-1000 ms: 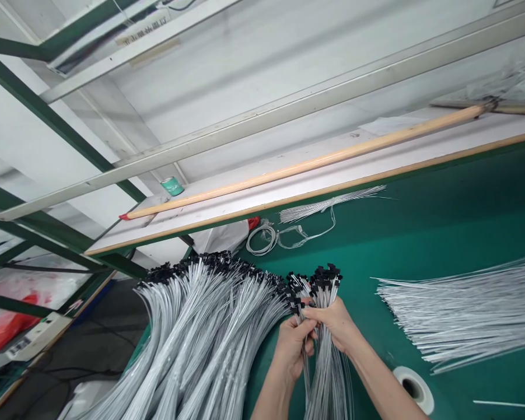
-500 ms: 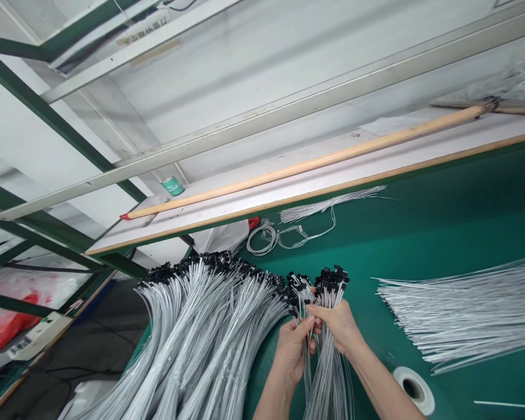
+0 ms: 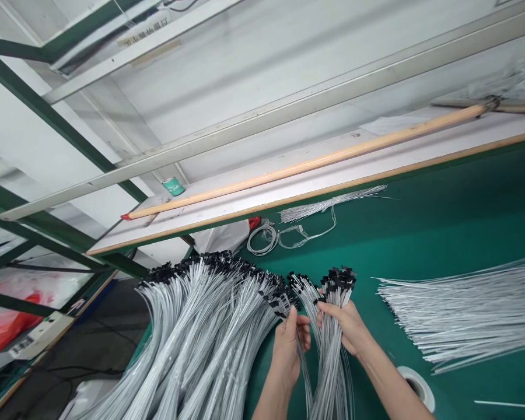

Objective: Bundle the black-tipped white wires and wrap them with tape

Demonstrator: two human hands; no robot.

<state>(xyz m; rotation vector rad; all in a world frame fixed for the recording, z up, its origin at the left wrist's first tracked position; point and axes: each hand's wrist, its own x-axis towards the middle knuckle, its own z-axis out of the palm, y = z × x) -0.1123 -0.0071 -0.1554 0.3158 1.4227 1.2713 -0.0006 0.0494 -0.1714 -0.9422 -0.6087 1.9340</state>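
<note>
My right hand point(image 3: 349, 326) is closed around a bundle of thin grey cables point(image 3: 332, 361) just below their black end connectors point(image 3: 339, 280). To its left, my left hand point(image 3: 289, 347) grips a few similar cables between thumb and fingers. The black ends of those cables point(image 3: 282, 303) lean left, over the edge of the big pile. A smaller group of cables point(image 3: 304, 284) fans out between my hands, with black tips upward. Close by on the left lies the large pile of grey cables point(image 3: 201, 344), its black connectors massed at the top.
Many grey cables point(image 3: 468, 309) lie spread on the green table point(image 3: 376, 245) at right. A white tape roll point(image 3: 426, 389) sits near my right forearm. Behind are a coiled cable point(image 3: 262, 239) and a thin bundle point(image 3: 328, 204). A wooden pole point(image 3: 306, 166) rests on the shelf with a green can point(image 3: 173, 186).
My left hand has drawn away from the right-hand bundle, taking a few cables left toward the big pile. My right hand has shifted slightly right, still holding its bundle.
</note>
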